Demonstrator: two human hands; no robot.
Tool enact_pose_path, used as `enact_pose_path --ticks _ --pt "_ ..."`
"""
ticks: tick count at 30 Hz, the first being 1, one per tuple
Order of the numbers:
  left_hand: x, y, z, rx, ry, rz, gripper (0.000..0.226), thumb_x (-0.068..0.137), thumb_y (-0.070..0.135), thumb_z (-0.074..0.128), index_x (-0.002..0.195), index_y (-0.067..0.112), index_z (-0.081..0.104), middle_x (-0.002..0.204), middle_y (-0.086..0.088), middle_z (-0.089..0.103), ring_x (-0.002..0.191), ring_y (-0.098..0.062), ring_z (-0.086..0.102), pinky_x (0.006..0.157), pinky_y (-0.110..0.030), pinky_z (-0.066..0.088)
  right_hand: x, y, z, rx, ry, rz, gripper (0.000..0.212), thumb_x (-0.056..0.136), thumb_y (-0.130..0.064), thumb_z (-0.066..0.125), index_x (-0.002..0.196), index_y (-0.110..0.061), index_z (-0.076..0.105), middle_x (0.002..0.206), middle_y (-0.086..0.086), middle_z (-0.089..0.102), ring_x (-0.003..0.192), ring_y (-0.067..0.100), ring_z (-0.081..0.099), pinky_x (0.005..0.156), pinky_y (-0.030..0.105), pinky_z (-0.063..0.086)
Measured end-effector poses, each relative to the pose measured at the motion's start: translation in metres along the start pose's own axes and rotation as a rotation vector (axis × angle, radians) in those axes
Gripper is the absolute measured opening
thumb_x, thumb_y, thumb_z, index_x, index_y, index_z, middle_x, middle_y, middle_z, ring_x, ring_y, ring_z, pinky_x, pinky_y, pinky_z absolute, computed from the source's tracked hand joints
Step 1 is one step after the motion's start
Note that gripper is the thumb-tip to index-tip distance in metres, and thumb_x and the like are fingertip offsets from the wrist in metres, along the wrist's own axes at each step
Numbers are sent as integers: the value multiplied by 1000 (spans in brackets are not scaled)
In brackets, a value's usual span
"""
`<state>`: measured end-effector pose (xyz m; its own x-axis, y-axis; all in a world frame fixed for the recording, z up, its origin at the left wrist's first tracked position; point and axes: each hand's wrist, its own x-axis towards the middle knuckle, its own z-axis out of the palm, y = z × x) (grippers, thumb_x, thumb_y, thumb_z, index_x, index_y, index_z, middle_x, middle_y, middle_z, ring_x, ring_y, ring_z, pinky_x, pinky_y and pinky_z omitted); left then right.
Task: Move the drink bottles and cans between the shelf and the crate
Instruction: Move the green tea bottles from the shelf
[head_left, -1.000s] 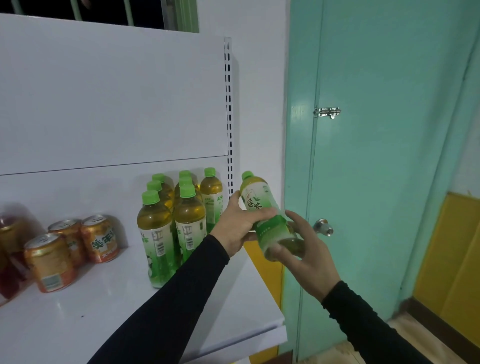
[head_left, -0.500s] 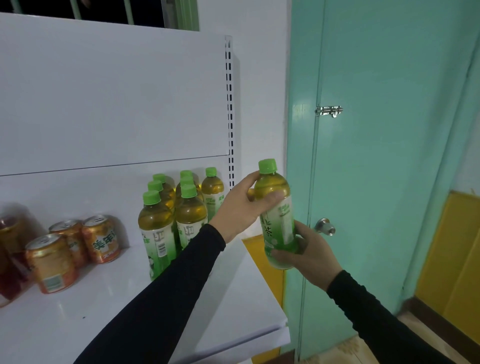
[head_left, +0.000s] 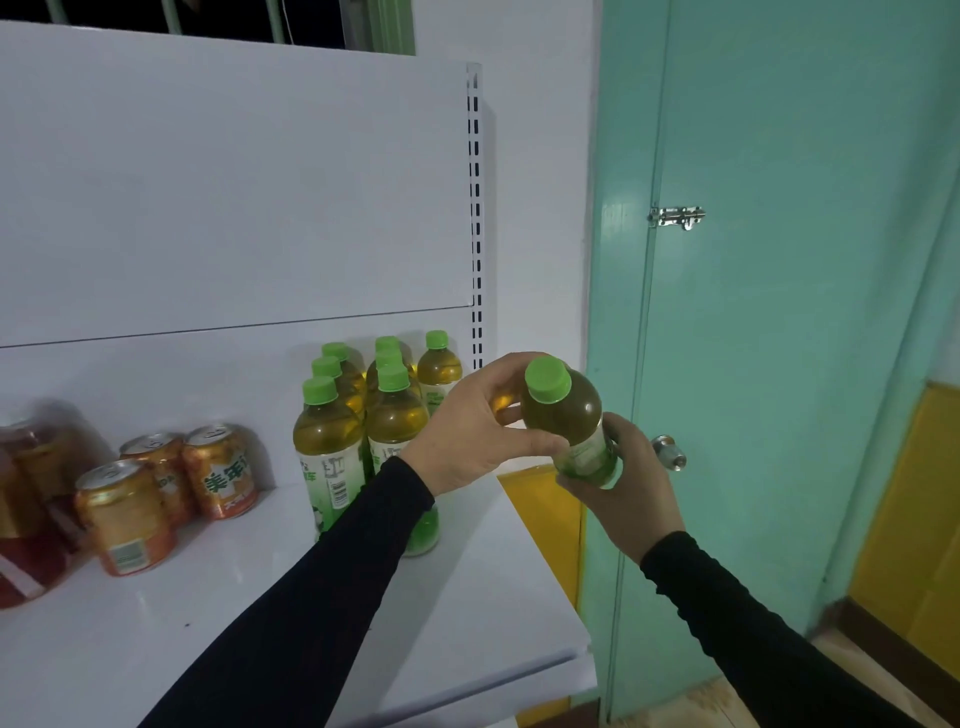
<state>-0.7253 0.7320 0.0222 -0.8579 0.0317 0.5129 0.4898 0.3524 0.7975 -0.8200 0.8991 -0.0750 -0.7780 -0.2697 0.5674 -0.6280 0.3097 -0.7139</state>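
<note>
Bottle (head_left: 563, 415) was gripped by both hands, left hand (head_left: 478, 421) at 9 o'clock, right hand (head_left: 631, 483) underneath; best lowered upright onto shelf (head_left: 467, 613) beside the green-capped bottles (head_left: 363, 415).

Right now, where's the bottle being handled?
Held bottle is mid-frame, off the shelf's right edge, between left hand and right hand, before the door.

- The held bottle (head_left: 569, 421), centre of the frame, has a bright green cap, amber-green tea and a green-and-white label.
- The shelf bottles (head_left: 332, 441) match it.
- The cans (head_left: 124, 519), lower left, are orange with silver tops.
- The shelf (head_left: 156, 649) is white.
- The door (head_left: 779, 312), right, is mint green.
- The sleeves (head_left: 322, 597) are black.
</note>
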Motion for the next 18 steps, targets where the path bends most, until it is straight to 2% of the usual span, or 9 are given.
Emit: enact_pose_path --ticks 3,6,9,13,16,18 --pt "1 5 -5 43 -4 -3 60 72 -1 86 119 28 62 117 8 69 116 -12 64 99 -32 54 0 0 4 27 -23 9 67 73 -19 87 130 -17 52 119 -4 59 105 14 55 79 9 40" --pt "6 20 -15 154 20 23 43 82 13 81 117 32 64 115 10 70 111 -9 65 94 -25 53 -2 2 7 77 -68 18 67 73 -22 87 131 -20 54 120 -3 63 106 14 59 81 11 43" --pt "17 42 -28 456 5 36 32 87 27 77 118 33 68 108 15 69 101 -9 65 89 -23 53 -5 2 14 99 -105 24 67 74 -25 86 133 -24 54 121 -6 63 108 11 59 83 11 45" --pt "34 65 -44 819 -179 3 33 89 37 74 119 26 70 107 11 70 97 -6 64 85 -17 50 -8 0 24 132 -153 28 64 73 -29 86 129 -33 56 118 -12 65 106 3 59 86 17 50" --pt "52 73 -51 955 -220 -12 30 90 36 73 115 19 71 104 6 71 96 -10 64 86 -22 51 -9 -9 35 184 -213 42 60 74 -28 85 117 -51 51 114 -20 65 104 -5 58 83 9 48" --pt "66 72 -57 991 -226 -61 29 90 35 74 111 16 73 101 3 73 93 -12 67 88 -29 53 -9 -14 44 192 -271 80 56 73 -45 82 119 -52 51 117 -19 65 108 -2 59 90 18 51"
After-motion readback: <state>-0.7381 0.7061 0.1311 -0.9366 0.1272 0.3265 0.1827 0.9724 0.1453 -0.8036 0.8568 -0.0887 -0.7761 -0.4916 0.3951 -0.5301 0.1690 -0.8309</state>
